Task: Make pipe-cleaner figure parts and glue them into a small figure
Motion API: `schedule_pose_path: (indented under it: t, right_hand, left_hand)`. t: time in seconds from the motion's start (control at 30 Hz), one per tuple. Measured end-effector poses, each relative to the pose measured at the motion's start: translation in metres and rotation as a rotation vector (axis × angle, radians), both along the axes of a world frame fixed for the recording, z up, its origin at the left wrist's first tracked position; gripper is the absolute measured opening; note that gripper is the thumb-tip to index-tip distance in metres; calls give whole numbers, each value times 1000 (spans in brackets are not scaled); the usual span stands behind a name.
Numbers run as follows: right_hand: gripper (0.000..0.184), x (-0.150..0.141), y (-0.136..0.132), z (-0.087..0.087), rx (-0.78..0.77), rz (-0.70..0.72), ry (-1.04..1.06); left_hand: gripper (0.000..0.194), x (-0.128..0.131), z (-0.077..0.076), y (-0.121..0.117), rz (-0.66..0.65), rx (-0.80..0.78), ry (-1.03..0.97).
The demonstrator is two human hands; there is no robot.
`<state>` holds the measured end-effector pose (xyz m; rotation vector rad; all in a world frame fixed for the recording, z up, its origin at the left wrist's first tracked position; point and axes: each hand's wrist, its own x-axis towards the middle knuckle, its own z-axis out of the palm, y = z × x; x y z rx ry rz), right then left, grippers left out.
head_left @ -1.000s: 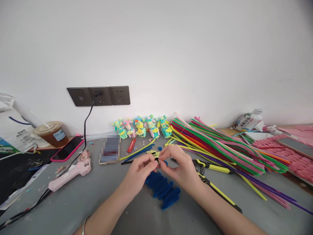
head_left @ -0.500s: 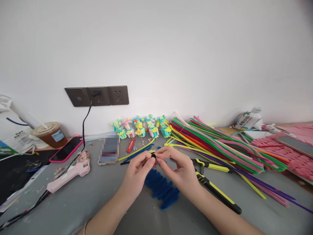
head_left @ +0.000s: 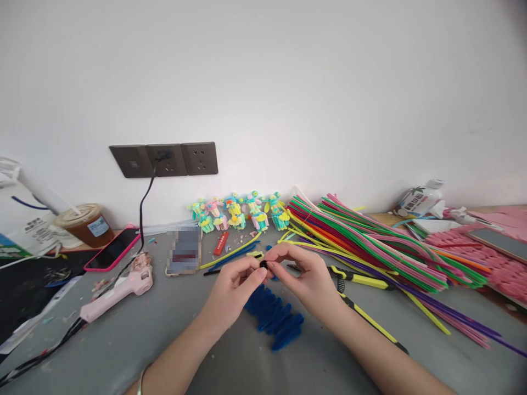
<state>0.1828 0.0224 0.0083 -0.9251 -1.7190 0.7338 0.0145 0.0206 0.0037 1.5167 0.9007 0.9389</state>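
Between the fingertips of both hands is a small black pipe cleaner, curled up and mostly covered. My left hand pinches it from the left with thumb and forefinger. From the right, my right hand pinches it too, its fingertips touching or almost touching those of the left. Below the hands a dark blue pipe cleaner bent into zigzags lies on the grey table. Yellow and black pliers lie beside my right hand, partly hidden by the forearm.
A large bundle of coloured pipe cleaners spreads across the right. Several small pipe cleaner figures stand along the wall. At left are a pink glue gun, a pink-cased phone and a drink cup. Another phone lies nearer the middle.
Both hands have shifted slightly right and down, still pinching the black piece. My right forearm now covers more of the pliers.
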Motion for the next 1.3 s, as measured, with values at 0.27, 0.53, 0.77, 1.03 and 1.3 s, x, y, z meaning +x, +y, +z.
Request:
schedule_pose_path:
  t: [0.27,0.53,0.77,1.03,1.3]
  right_hand:
    - [9,6,3,2,95,69,-163]
    - [9,7,3,-4,283,44,-297]
    - [14,2,-2,0,480,-108,-474]
    - [23,-1,-3,-3,502,-134,-466]
    - [21,-6,-8,-5,285,-127,-297]
  left_hand:
    - [34,-10,9,5,-89,34,149]
    - [29,-11,7,2,-64,133,279]
    - [28,-11,9,1,-20,304,408]
    - [24,-6,1,-5,64,573,489]
    - [25,-5,-1,-4,116,605,444]
